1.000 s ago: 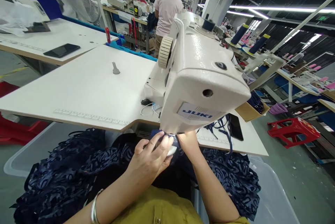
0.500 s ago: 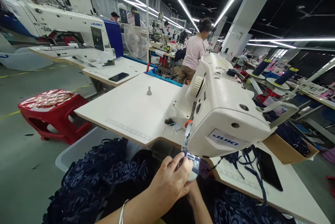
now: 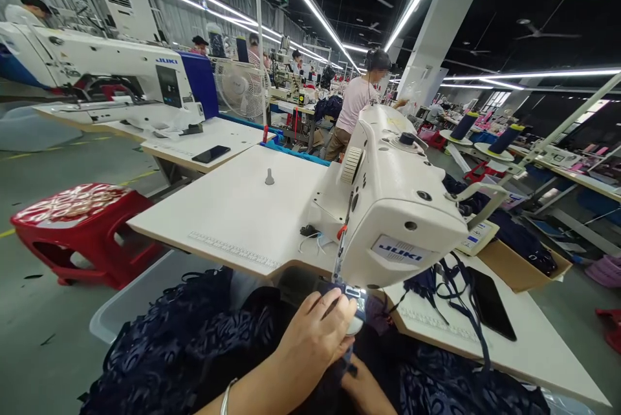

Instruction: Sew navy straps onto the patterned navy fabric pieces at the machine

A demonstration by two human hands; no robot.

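A white sewing machine (image 3: 412,221) stands over the table, its needle area lit near the bottom centre. My left hand (image 3: 315,331), with a bracelet at the wrist, has its fingers pressed on a small piece of navy fabric (image 3: 356,302) at the needle area. Lower and to the right, my right hand (image 3: 363,386) is closed near a dark blue strap end; what it grips is hard to make out. Navy lace-like fabric (image 3: 169,331) fills a clear bin at the lower left, and more navy fabric (image 3: 446,383) lies at the lower right.
Navy straps (image 3: 456,298) and a black phone (image 3: 490,305) lie on the right tabletop, beside a cardboard box (image 3: 519,266). A grey peg (image 3: 270,176) stands on the left tabletop (image 3: 228,208). A red stool (image 3: 82,234) is at left. A person in pink (image 3: 356,101) stands beyond the machine.
My right hand has come away from my left hand, downward, and shows more clearly. My left hand stays at the needle area. The camera view has shifted slightly; the person beyond has an arm extended.
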